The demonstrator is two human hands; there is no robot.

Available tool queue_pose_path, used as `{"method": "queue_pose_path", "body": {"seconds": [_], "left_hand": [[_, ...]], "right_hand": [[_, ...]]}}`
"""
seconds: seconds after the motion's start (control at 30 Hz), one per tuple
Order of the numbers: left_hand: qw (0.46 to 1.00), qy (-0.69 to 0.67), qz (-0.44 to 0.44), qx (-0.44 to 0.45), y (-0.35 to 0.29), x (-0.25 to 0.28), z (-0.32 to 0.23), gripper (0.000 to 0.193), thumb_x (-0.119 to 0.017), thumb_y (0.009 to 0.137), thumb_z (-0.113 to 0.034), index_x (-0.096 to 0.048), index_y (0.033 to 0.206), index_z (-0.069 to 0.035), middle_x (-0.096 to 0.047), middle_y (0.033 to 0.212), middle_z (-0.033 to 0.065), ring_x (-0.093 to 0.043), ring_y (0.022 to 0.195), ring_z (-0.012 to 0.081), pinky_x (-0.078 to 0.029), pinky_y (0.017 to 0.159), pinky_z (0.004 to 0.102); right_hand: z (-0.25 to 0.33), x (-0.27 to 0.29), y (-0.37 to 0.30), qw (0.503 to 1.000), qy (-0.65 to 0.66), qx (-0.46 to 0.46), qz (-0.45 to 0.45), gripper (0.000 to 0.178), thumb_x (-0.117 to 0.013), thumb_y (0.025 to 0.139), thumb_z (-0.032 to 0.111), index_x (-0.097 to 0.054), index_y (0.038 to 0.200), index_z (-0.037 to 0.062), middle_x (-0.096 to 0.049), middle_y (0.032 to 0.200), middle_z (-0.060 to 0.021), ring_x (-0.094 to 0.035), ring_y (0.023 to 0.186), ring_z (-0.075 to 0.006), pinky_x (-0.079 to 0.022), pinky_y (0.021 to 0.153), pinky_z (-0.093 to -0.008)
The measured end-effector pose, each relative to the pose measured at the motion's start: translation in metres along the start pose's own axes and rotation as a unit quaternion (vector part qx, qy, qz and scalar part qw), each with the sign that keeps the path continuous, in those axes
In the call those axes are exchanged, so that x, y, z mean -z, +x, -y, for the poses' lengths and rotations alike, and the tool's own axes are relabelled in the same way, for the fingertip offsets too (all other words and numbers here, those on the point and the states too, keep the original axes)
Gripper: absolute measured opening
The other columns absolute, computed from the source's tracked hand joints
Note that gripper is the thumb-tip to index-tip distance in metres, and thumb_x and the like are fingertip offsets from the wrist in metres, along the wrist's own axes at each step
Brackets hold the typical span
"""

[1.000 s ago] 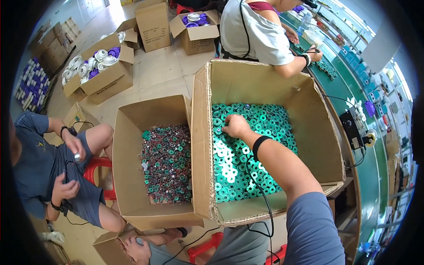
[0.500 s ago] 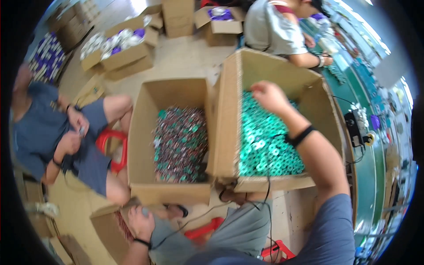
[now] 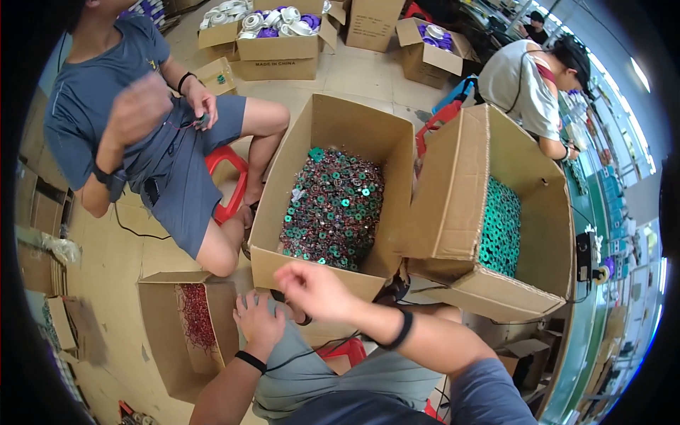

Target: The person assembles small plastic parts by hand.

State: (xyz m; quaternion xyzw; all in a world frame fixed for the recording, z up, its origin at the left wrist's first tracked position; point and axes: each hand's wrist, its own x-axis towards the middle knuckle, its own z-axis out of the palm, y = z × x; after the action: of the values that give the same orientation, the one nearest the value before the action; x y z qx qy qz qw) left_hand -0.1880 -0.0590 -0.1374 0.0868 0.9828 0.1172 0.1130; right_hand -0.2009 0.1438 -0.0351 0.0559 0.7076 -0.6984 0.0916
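Cardboard box full of small dark wound rings with green centres stands open on the floor just beyond the person's knees, its long side running away from them and its mouth facing straight up. The right hand hangs over the near wall of that box, forearm crossing in from the lower right with a black band at the wrist; its fingers are curled loosely inward and blurred, and whether they pinch anything cannot be told. The left hand lies lower, fingers spread flat on the grey cloth of the knee, grasping nothing, next to a smaller box with red wire pieces in it.

Half a second ago the right hand was stretched far out over the tilted box of green rings; it has since pulled back to the near box, and the view has swung left.

That second box stands to the right, tipped so its opening faces left and upward, green rings heaped against its far side. To the left a seated person in blue holds something small. Farther off, another person bends at a green bench.
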Motion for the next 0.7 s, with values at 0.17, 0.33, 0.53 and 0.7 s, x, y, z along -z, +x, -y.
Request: {"method": "queue_pose_path", "body": {"seconds": [0.17,0.33,0.53,0.7], "left_hand": [[1.0,0.016,0.011,0.015,0.007,0.001,0.013,0.04,-0.07,0.078,-0.029,-0.067,0.116,-0.015,-0.054,0.136,0.0109,-0.04,0.137,0.0426,-0.032,0.11,0.0618],[0.999,-0.021,0.031,0.014,0.023,-0.014,0.017,0.041,-0.072,0.075,-0.029,-0.068,0.113,-0.015,-0.055,0.136,0.0124,-0.041,0.136,0.0444,-0.034,0.109,0.0579],[0.997,0.026,0.073,0.022,0.045,0.0,0.028,0.042,-0.072,0.072,-0.027,-0.068,0.111,-0.013,-0.054,0.137,0.0124,-0.041,0.135,0.0459,-0.035,0.108,0.0572],[0.996,0.017,0.087,0.008,0.065,0.001,0.012,0.044,-0.073,0.068,-0.027,-0.069,0.109,-0.013,-0.055,0.135,0.0126,-0.041,0.135,0.047,-0.035,0.109,0.0569]], "right_hand": [[-0.22,0.076,0.144,0.925,0.065,-0.31,-0.213,0.015,-0.062,0.093,0.017,-0.071,0.103,0.0094,-0.069,0.076,-0.0067,-0.065,0.059,-0.0185,-0.052,0.051,-0.0313],[-0.398,0.216,0.155,0.854,-0.308,-0.387,-0.165,0.02,-0.062,0.09,0.022,-0.071,0.101,0.0086,-0.07,0.082,-0.0099,-0.069,0.068,-0.0234,-0.054,0.059,-0.0373],[-0.415,0.213,0.197,0.823,-0.057,-0.508,-0.247,0.031,-0.071,0.088,0.022,-0.064,0.117,0.0129,-0.064,0.114,-0.0081,-0.06,0.101,-0.027,-0.054,0.071,-0.0437],[-0.428,0.247,0.202,0.795,0.025,-0.522,-0.307,0.047,-0.071,0.09,0.022,-0.055,0.135,0.0182,-0.057,0.134,-0.0069,-0.051,0.123,-0.0271,-0.048,0.093,-0.0473]]}}
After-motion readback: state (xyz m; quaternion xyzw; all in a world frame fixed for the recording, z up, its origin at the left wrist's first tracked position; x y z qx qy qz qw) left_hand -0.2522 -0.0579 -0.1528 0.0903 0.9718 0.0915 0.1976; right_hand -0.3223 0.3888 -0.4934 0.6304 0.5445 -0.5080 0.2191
